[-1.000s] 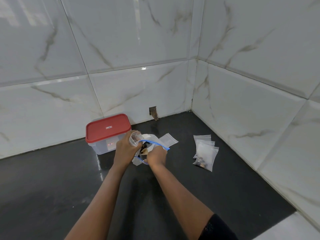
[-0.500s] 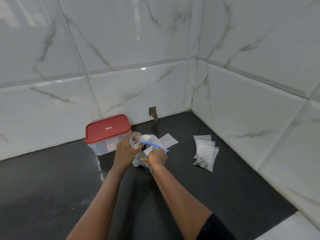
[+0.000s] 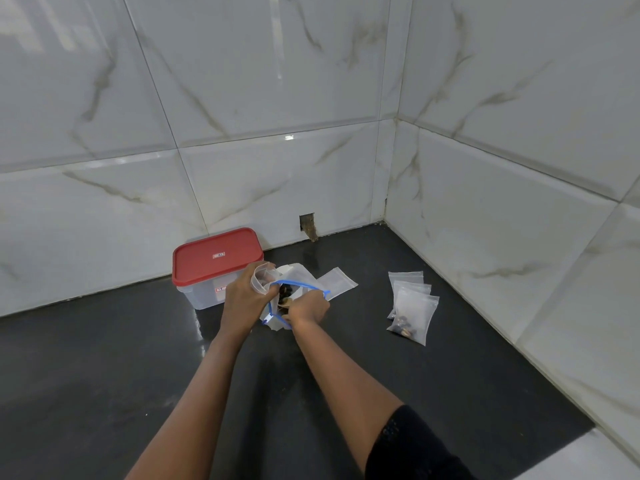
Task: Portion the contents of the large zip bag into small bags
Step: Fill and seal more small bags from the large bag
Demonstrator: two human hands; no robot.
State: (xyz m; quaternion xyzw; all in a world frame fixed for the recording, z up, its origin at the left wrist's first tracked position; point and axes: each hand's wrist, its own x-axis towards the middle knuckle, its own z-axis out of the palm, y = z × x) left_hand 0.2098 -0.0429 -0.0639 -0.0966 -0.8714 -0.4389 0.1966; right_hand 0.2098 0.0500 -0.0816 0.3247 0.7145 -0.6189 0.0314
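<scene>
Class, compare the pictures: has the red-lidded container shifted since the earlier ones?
No. The red-lidded container stays put against the back wall, at the same gap to the left of the notch in the wall tile.

Seemingly a home kitchen: glossy white marble-veined wall tiles (image 3: 277, 81) meet in a corner at one o'clock above a polished black counter (image 3: 104, 375); a red-lidded food box (image 3: 216, 259) sits at eleven o'clock.
</scene>
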